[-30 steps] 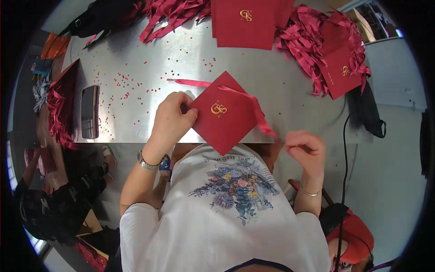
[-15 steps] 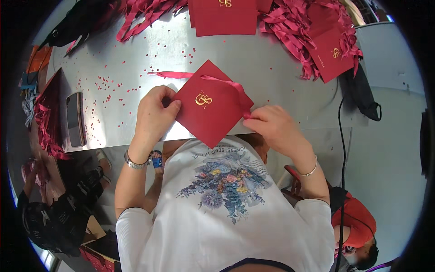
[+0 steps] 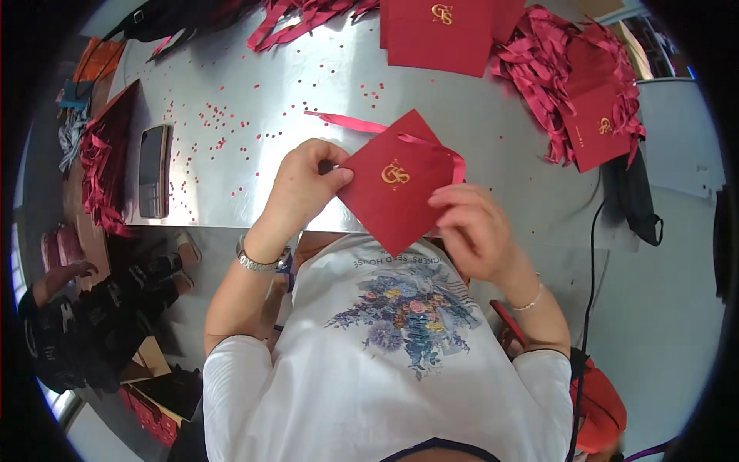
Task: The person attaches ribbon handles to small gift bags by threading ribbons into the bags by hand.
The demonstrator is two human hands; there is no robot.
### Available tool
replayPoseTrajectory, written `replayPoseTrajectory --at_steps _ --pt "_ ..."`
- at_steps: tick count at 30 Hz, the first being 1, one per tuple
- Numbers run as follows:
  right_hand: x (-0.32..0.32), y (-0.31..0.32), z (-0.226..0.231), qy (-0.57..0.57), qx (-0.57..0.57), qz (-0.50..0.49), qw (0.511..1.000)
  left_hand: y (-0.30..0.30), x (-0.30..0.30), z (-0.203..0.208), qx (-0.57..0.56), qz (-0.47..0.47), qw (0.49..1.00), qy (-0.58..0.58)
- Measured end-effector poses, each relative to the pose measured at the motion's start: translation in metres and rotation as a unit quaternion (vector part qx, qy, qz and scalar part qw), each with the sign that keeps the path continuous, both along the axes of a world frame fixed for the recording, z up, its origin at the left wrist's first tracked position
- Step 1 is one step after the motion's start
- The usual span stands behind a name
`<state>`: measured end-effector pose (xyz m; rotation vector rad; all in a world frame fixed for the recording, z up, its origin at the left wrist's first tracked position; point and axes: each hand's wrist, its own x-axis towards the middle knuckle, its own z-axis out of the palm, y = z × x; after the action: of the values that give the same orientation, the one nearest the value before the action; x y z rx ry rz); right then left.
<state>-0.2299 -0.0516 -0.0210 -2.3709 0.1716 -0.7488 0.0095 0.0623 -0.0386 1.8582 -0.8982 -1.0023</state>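
A flat red paper bag with a gold emblem is turned cornerwise over the table's near edge. My left hand pinches its left corner between thumb and fingers. Across the bag's upper right face runs a red ribbon, which loops at the right corner and passes under my right hand. That hand is bent round the ribbon there, its fingertips against the bag; the ribbon's end is hidden. Another ribbon length sticks out from behind the bag onto the table.
Small red paper dots are scattered over the metal table. A phone lies at the left, by a stack of ribboned bags. More red bags and a ribbon heap lie at the back. A black cable hangs on the right.
The view has shifted, so the table things sit farther right. My right fingers have loosened from their tight pinch and moved onto the bag's right corner; the ribbon now bows outward there.
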Motion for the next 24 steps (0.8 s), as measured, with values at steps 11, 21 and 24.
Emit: replayPoseTrajectory --at_steps 11,21,24 --pt "0.064 0.032 -0.040 -0.004 0.100 -0.131 0.986 0.014 -0.008 -0.007 -0.079 -0.090 0.993 -0.001" --pt "0.062 0.033 -0.042 0.021 0.043 -0.110 0.993 0.019 -0.014 -0.005 -0.066 -0.073 0.995 -0.030" --pt "0.063 0.033 -0.037 0.029 0.056 -0.106 0.992 0.020 -0.015 -0.007 -0.078 -0.073 0.994 -0.038"
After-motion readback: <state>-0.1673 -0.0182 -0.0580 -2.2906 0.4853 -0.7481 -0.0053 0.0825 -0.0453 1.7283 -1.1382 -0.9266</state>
